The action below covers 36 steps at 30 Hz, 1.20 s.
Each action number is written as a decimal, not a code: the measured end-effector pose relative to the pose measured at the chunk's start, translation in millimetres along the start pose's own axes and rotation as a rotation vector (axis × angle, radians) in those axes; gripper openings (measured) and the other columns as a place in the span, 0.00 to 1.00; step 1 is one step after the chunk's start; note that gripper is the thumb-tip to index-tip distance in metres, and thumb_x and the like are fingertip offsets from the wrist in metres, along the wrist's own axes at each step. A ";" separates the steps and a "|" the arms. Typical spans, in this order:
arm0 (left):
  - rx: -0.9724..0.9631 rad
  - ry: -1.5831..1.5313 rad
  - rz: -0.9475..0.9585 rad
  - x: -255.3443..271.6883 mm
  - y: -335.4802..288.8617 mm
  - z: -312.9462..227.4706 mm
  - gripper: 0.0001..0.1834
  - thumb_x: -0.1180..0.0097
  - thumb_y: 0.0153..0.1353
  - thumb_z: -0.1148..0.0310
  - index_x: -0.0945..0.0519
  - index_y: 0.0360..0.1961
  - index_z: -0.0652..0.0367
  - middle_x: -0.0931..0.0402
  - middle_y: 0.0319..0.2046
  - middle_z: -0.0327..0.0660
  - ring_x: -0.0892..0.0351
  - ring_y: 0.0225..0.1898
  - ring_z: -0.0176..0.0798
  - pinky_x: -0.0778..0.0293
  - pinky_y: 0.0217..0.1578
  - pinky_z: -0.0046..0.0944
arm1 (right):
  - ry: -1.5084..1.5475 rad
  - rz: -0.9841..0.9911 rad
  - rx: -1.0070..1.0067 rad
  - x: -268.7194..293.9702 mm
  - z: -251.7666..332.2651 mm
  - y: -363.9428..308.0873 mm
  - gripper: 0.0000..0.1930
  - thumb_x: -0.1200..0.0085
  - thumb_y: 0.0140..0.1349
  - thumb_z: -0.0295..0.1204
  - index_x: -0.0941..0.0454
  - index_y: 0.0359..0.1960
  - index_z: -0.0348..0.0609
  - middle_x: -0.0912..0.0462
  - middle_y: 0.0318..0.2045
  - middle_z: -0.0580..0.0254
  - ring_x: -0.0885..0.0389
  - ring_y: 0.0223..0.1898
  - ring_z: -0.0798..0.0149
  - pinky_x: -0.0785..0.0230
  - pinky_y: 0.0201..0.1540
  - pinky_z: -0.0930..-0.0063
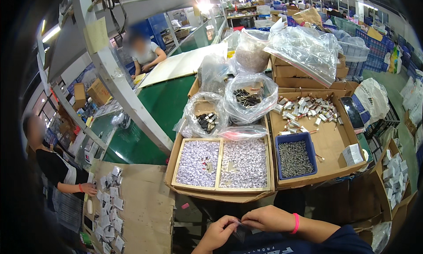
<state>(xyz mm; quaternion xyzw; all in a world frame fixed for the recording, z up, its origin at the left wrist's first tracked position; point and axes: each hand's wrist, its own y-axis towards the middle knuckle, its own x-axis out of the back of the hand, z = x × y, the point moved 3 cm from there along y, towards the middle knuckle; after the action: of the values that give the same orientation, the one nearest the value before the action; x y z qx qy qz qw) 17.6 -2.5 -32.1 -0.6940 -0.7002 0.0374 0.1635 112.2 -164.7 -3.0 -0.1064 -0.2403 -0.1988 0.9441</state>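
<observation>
Right here at the lower edge, the left hand (217, 233) and right hand (266, 218) come together, fingertips of both pinching a small clear plastic piece (239, 233) between them; just beyond sits a wooden tray (219, 166), two compartments of tiny pale packets (196, 162), with a blue bin (301, 174) of small metal parts (295, 159) beside it; behind, wired silver packs (303, 109) lie in a cardboard box (326, 137), open clear bag (251, 114) to their left, and farther off a person (149, 55) leans at a bench
</observation>
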 end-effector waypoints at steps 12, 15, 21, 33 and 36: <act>0.207 -0.382 -0.188 -32.1 -1.3 27.5 0.13 0.50 0.66 0.64 0.21 0.38 0.64 0.20 0.27 0.40 0.23 0.23 0.30 0.30 0.22 0.26 | -0.307 -0.103 0.046 -18.2 -20.1 4.7 0.12 0.49 0.60 0.40 0.23 0.34 0.47 0.20 0.27 0.60 0.20 0.32 0.55 0.28 0.32 0.63; 0.267 -0.362 -0.120 -38.3 6.3 42.8 0.14 0.52 0.67 0.62 0.21 0.37 0.63 0.19 0.30 0.41 0.20 0.28 0.33 0.26 0.25 0.28 | -0.377 -0.125 0.058 -25.8 -22.1 5.2 0.12 0.48 0.59 0.41 0.23 0.34 0.47 0.20 0.26 0.62 0.19 0.31 0.55 0.27 0.29 0.64; 0.303 -0.418 -0.042 -37.1 10.0 44.9 0.17 0.57 0.69 0.61 0.23 0.39 0.66 0.19 0.33 0.43 0.19 0.31 0.35 0.24 0.31 0.31 | -0.140 -0.058 -0.002 -30.6 -37.2 7.6 0.12 0.52 0.61 0.38 0.23 0.37 0.43 0.19 0.31 0.52 0.20 0.35 0.48 0.28 0.36 0.59; 0.015 -0.238 -0.181 -45.6 19.3 36.5 0.13 0.61 0.70 0.64 0.31 0.30 0.58 0.32 0.20 0.36 0.35 0.21 0.29 0.35 0.24 0.29 | -0.004 -0.150 -0.131 -26.0 -39.8 12.6 0.12 0.54 0.63 0.38 0.31 0.34 0.42 0.21 0.25 0.50 0.21 0.30 0.46 0.30 0.33 0.58; -0.105 0.096 -0.291 -45.0 23.6 34.4 0.13 0.60 0.70 0.65 0.31 0.30 0.61 0.32 0.20 0.39 0.33 0.21 0.32 0.35 0.25 0.33 | -0.006 -0.217 -0.019 -25.0 -38.6 13.0 0.10 0.53 0.63 0.36 0.32 0.35 0.42 0.22 0.27 0.49 0.22 0.31 0.45 0.31 0.33 0.57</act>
<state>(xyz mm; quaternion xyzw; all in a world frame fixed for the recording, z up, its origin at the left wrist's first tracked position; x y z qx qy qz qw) 29.8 -40.0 -79.1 -0.5939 -0.7856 -0.0565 0.1639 113.5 -156.4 -50.0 -0.0892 -0.2513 -0.3018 0.9153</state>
